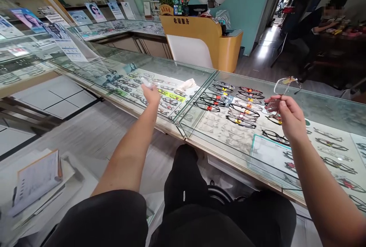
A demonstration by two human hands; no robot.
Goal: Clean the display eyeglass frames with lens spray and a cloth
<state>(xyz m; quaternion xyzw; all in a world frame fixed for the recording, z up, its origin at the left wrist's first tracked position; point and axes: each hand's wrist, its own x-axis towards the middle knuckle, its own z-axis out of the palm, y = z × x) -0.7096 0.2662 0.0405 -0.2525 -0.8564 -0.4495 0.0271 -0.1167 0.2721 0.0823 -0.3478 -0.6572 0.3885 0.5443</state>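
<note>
My right hand (293, 117) is raised over the glass counter, its fingers closed on a pair of eyeglasses (276, 87) held upright on its side. One lens shows above the fingers and the other partly below them. Farther left, my left hand (151, 94) reaches across the counter, closed around a small whitish, translucent object (146, 82); its kind is unclear. A crumpled white cloth (187, 85) lies on the glass to the right of that hand. Several eyeglass frames (244, 113) with coloured tags stand in rows near my right hand.
Glass display counters (200, 125) run across in front of my knees. A stack of papers (40, 182) is at the lower left. Beyond the counters stands a yellow cashier desk (191, 29). A person (317, 29) sits at a table at the back right.
</note>
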